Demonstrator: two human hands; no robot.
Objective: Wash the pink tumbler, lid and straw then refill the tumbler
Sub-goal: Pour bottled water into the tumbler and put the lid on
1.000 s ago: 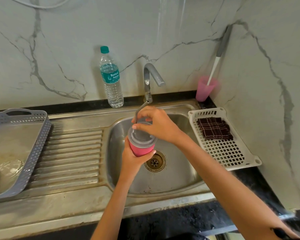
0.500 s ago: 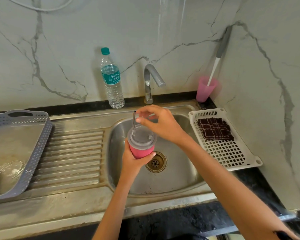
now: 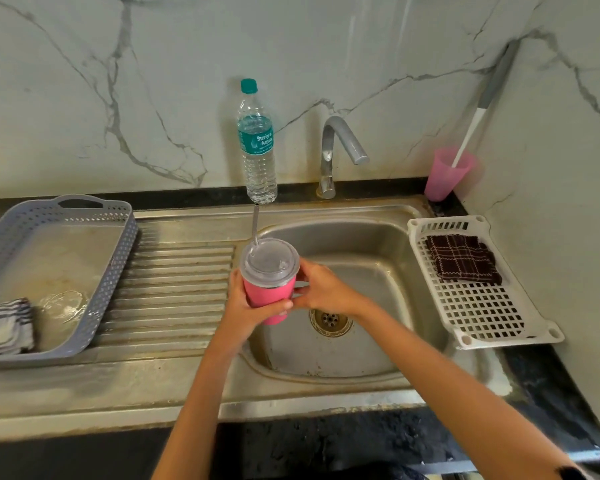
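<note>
Fingers (image 3: 280,304) of left hand (image 3: 243,308) wrap pink tumbler (image 3: 268,295) (lid (image 3: 269,263) on), right hand (image 3: 326,292) gripping too

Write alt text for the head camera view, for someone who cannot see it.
The left hand and right hand hold a pink tumbler, lid on and straw in, over a steel sink. A water bottle and tap stand behind.

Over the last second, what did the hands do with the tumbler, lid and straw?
The right hand let go of the straw and dropped from above the lid to the side of the pink tumbler, just under the rim. The left hand keeps gripping the tumbler; lid on, straw in, tap dry.
</note>
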